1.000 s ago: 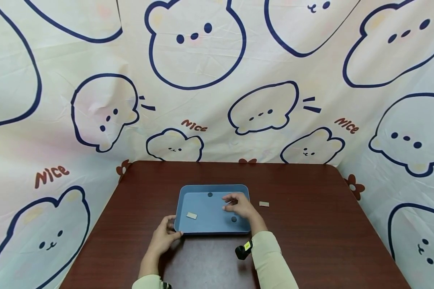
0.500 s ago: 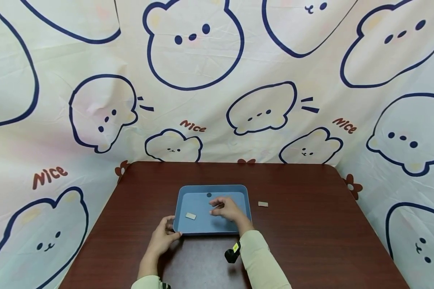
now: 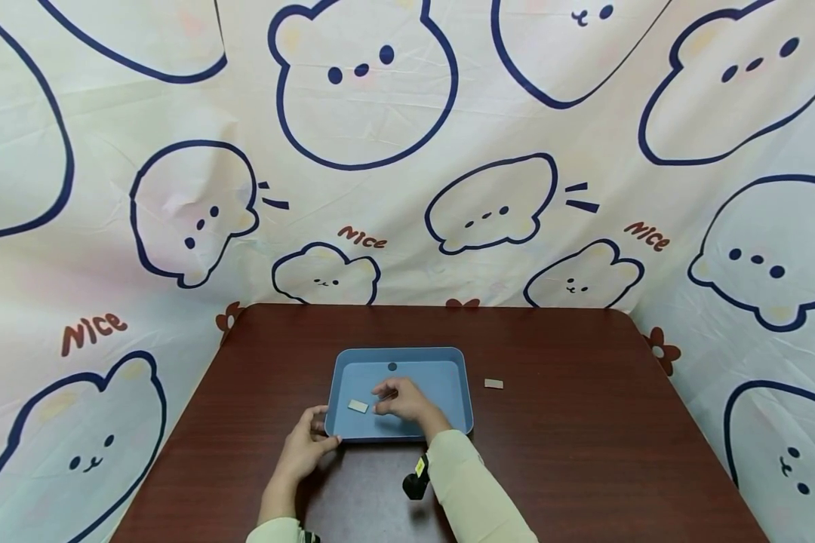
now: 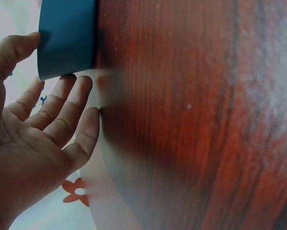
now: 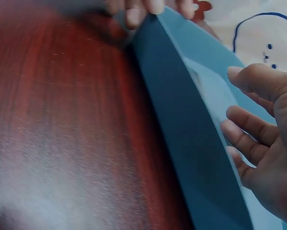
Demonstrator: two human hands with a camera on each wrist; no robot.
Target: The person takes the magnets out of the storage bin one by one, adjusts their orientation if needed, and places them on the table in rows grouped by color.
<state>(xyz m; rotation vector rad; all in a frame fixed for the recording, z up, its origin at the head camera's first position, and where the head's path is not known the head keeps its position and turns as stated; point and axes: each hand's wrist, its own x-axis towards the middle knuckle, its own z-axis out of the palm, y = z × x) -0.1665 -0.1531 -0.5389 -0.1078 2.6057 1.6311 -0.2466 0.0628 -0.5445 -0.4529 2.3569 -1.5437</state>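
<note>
A shallow blue tray (image 3: pixel 441 381) lies on the brown table. My left hand (image 3: pixel 306 445) holds its near left corner, the thumb on one wall and fingertips on the other; the left wrist view shows these fingers (image 4: pixel 78 96) close up. Over the tray's middle hovers my right hand (image 3: pixel 405 402), thumb and fingers apart around nothing, as the right wrist view confirms. A small pale rectangular piece (image 3: pixel 358 406) lies in the tray just left of its fingertips. Toward the tray's back wall sits a dark round piece (image 3: pixel 392 367). A second dark round piece is out of sight, likely behind the right wrist.
Another pale rectangular piece (image 3: pixel 493 384) lies on the table (image 3: pixel 584 422) to the right of the tray. A cloth with bear drawings (image 3: pixel 367 113) hangs behind and around the table. A black wrist camera (image 3: pixel 416 483) sits below the right sleeve.
My right hand has moved left across the tray, from its right side toward the pale piece. The near dark round piece has gone from view. My left hand stays at the corner.
</note>
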